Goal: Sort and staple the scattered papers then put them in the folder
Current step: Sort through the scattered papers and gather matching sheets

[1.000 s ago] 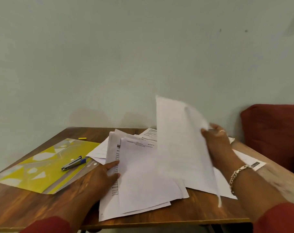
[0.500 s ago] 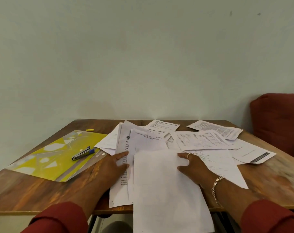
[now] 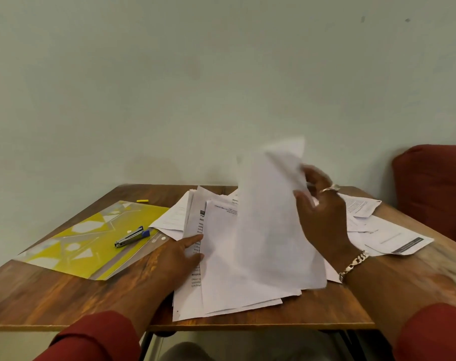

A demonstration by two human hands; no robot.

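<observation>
A loose stack of white papers (image 3: 234,287) lies at the table's front middle. My left hand (image 3: 180,254) rests flat on the stack's left edge, fingers straight. My right hand (image 3: 323,217) grips a blurred white sheet (image 3: 268,204) and holds it upright above the stack. More printed sheets (image 3: 393,238) lie scattered to the right. A yellow patterned folder (image 3: 86,241) lies flat at the left, with a blue and metal stapler (image 3: 131,237) on top of it.
The wooden table (image 3: 52,295) stands against a pale wall. A small yellow object (image 3: 142,201) lies near the table's back edge behind the folder. A red cushion (image 3: 435,188) sits at the right.
My right hand, which pressed a sheet flat on the stack half a second ago, has risen with another sheet held upright. My left hand has stayed on the stack's left edge.
</observation>
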